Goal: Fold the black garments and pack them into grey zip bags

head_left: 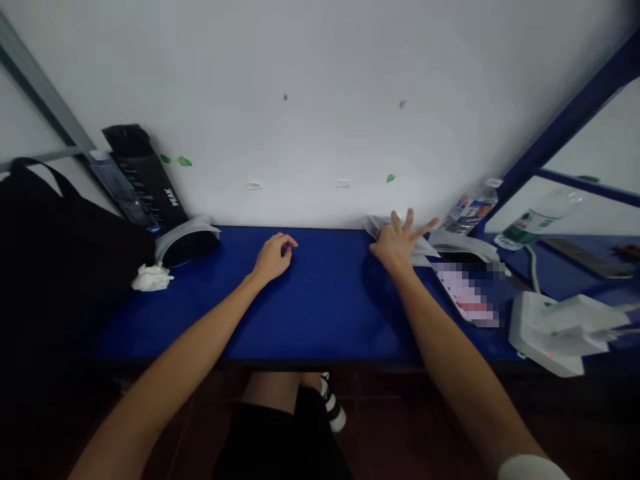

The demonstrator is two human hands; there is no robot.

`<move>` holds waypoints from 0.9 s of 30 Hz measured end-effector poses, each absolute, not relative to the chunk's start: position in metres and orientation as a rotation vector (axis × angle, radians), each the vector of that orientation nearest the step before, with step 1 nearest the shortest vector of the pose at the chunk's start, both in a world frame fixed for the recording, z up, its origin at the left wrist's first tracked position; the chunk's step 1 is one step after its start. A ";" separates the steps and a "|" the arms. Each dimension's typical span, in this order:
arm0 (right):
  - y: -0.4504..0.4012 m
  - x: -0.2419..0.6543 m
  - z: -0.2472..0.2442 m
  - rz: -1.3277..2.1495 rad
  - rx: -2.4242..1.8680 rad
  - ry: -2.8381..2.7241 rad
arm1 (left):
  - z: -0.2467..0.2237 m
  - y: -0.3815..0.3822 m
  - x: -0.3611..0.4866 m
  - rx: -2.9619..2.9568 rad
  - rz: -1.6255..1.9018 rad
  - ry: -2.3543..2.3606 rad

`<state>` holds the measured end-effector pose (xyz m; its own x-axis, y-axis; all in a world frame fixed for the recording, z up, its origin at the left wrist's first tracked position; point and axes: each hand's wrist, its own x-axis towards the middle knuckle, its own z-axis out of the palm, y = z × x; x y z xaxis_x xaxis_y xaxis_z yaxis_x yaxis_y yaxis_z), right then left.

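Long flat blue tabletop [330, 300], 9–3 o'clock; thin translucent whitish sheet [424, 249], ~3; tall blk cylinder [145, 179] w/ wht lettering [171, 197], ~10; crumpled wht tissue [153, 279], ~9; blk/wht striped shoe [333, 408], ~6.

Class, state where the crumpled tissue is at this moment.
In the head view, the tissue lies on the left part of the blue desk, next to the black bag and left of the left hand.
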<state>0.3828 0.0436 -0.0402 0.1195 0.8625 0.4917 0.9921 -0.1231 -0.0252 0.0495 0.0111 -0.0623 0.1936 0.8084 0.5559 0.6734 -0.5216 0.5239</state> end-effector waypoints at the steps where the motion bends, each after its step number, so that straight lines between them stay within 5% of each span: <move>1: 0.044 0.383 -0.041 -0.543 -2.077 -1.786 | -0.062 0.011 0.050 2.297 1.241 1.437; 8: 0.039 0.384 -0.029 -0.522 -1.959 -1.829 | -0.058 0.004 0.052 2.313 1.202 1.474; 13: 0.021 0.356 -0.012 -0.411 -1.478 -1.992 | -0.044 -0.010 0.058 2.460 1.171 1.458; 18: 0.006 0.319 -0.015 0.055 -0.863 -2.432 | -0.041 -0.010 0.059 2.675 1.059 1.349; 27: 0.035 0.353 -0.036 0.108 -0.863 -2.242 | -0.046 -0.001 0.046 2.352 1.054 1.533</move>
<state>0.3529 0.0351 -0.0364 -0.5168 0.6126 0.5981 0.5523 0.7723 -0.3138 0.0458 -0.0013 -0.0464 0.2340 0.8477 0.4761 0.7479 -0.4699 0.4690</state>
